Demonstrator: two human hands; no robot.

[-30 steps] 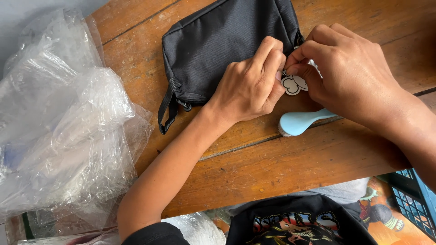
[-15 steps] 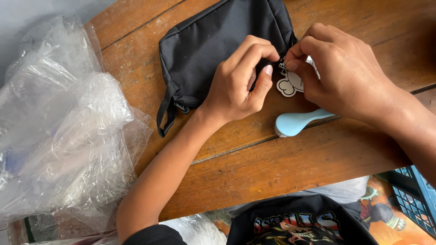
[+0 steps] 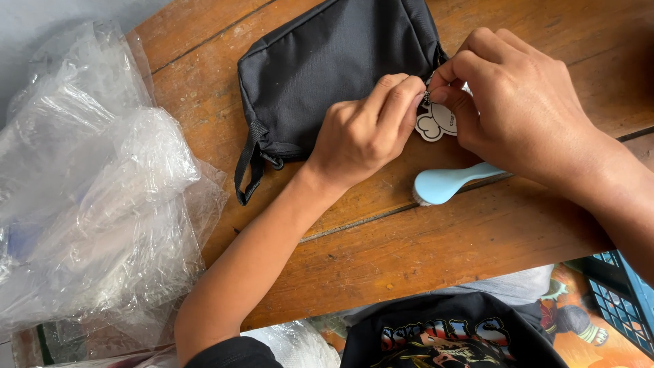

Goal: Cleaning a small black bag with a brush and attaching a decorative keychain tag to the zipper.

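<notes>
fingers of both left hand (image 3: pixel 361 133) and right hand (image 3: pixel 511 109) pinch closed on white tag (image 3: pixel 437 121) at black pouch (image 3: pixel 327 68).

A zip pouch (image 3: pixel 327 75) lay on the wooden table (image 3: pixel 422 259), a brush handle (image 3: pixel 449 182) just beside it, crumpled plastic wrap (image 3: pixel 95 204) to its left.

Black sleeve (image 3: pixel 231 353), bare forearms

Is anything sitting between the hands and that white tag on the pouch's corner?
Nothing visible does. The left hand and the right hand both pinch at the white tag by the corner of the black pouch. The light blue brush lies on the wooden table below, apart from them.
</notes>
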